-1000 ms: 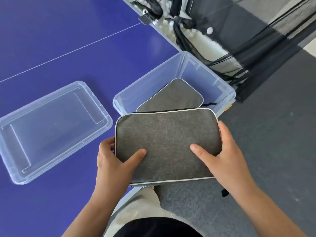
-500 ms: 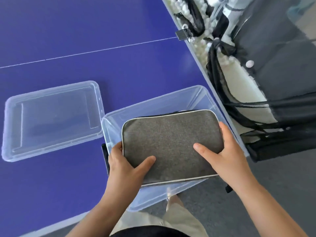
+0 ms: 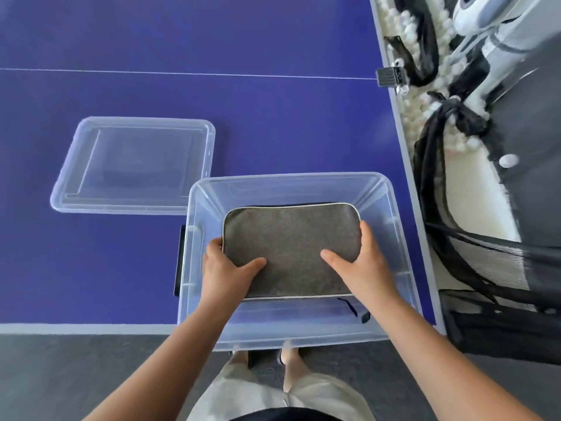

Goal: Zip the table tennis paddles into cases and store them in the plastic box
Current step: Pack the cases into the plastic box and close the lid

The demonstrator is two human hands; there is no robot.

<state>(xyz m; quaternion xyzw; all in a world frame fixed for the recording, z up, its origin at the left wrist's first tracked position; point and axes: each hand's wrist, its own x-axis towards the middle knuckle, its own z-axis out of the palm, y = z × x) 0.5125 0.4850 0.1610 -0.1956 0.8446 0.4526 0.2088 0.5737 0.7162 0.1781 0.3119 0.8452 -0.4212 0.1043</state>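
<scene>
The grey case [image 3: 291,249] sat low inside the clear plastic box [image 3: 403,268], centre of the frame, and it was held level by both short ends. The left hand [image 3: 226,268] gripped the left end, thumb flat on the felt top and fingers tucked out of sight beneath; the right hand [image 3: 361,262] mirrored it on the right end, thumb on top, fingers wrapped round the edge. That looked the sensible place to hold: a flat padded pouch, light by the look of it, and stiff enough to keep its shape with no sag in the middle. The felt face probably gave the thumbs good purchase, nothing slippery about it. A dark edge peeked out along its far side, possibly another case beneath, though that could not be told for certain. A black strap [image 3: 352,308] trailed loose near the lower right corner and might have snagged under the load.

Room was tight but workable: gaps showed between the case and all four walls, narrowest where the knuckles sat. The box overhung the near edge of the blue worktop [image 3: 273,123], so a hard push down would have been risky. The lid [image 3: 136,165] lay apart at upper left, touching nothing in the way.
</scene>
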